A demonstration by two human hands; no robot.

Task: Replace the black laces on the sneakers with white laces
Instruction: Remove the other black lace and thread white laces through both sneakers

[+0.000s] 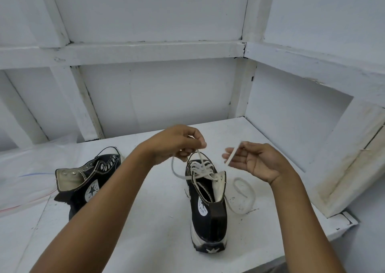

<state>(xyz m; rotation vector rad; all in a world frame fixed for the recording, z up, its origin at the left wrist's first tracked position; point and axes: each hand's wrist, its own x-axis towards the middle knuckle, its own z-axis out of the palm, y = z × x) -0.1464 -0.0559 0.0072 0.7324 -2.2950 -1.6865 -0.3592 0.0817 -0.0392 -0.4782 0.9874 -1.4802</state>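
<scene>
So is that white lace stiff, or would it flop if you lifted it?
Probably floppy: the lace lies in a loose loop on the table beside the sneaker. Likely light: the left hand lifts it by a fingertip pinch. The end in the right hand stands straight, so the tip may be stiffer.

white framed walls, white table

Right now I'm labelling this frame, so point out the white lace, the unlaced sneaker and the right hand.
white lace (pixel 201 168): head view, crossings over the tongue
unlaced sneaker (pixel 91 190): head view, star ankle patch
right hand (pixel 256 162): head view, palm
</scene>
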